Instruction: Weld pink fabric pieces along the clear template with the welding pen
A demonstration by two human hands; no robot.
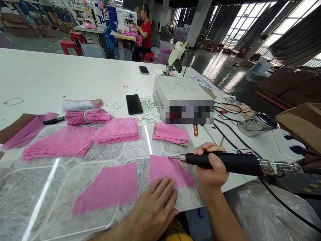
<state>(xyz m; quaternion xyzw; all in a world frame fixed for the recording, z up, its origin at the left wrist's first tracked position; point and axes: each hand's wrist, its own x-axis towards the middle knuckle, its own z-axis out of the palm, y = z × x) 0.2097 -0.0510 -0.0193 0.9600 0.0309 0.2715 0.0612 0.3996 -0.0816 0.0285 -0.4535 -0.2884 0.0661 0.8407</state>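
My left hand (156, 206) lies flat, fingers stretched out, pressing the near edge of a pink fabric piece (170, 170). Wrapped around a corded black-handled tool (225, 163) with a thin metal tip is my right hand (213, 167). The tip points left and reaches over the top of that fabric piece; whether it touches the cloth I cannot tell. To the left, a second pink fabric piece (107, 187) rests on the clear plastic sheeting (87, 174). Behind these are two stacks of pink lace, one on the left (60, 140) and one in the middle (117, 130), plus a folded pink stack (171, 133).
A grey equipment box (183, 90) stands behind the fabric, with black cables (225, 134) running off to the right. A phone (134, 104), tangled thread (150, 108) and a glass jar (258, 125) are on the white table. A person in red (145, 31) sits at a sewing machine beyond.
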